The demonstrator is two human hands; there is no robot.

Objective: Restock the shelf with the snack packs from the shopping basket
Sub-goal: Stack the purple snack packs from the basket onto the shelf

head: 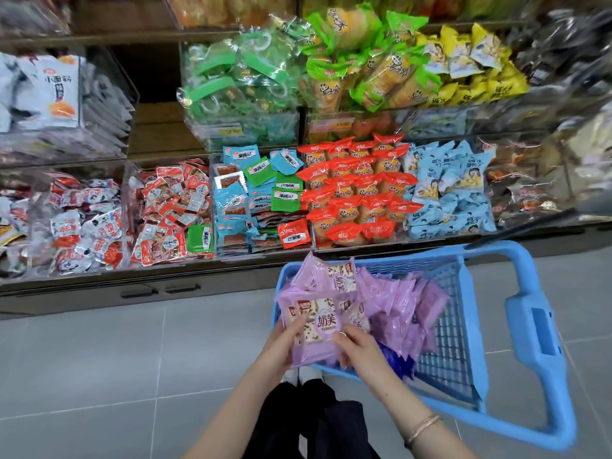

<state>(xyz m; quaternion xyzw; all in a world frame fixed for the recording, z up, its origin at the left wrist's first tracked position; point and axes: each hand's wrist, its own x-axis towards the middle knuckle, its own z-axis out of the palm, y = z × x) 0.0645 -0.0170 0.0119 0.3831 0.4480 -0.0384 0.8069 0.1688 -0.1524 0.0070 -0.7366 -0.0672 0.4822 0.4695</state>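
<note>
You're in a shop's snack aisle. Behind the blue shopping basket [447,342], a shelf [82,281] holds clear bins [251,127] heaped with wrapped snacks [357,190], a price label [231,130] on one front. Grey floor tiles [99,359] lie under it.

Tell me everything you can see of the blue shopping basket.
The basket is light blue plastic with lattice walls and a thick looped handle at its right. It stands on the grey tiled floor before the shelf, holding purple snack packs heaped at its left. The left hand and right hand grip a bundle of them over its near-left corner.
</note>
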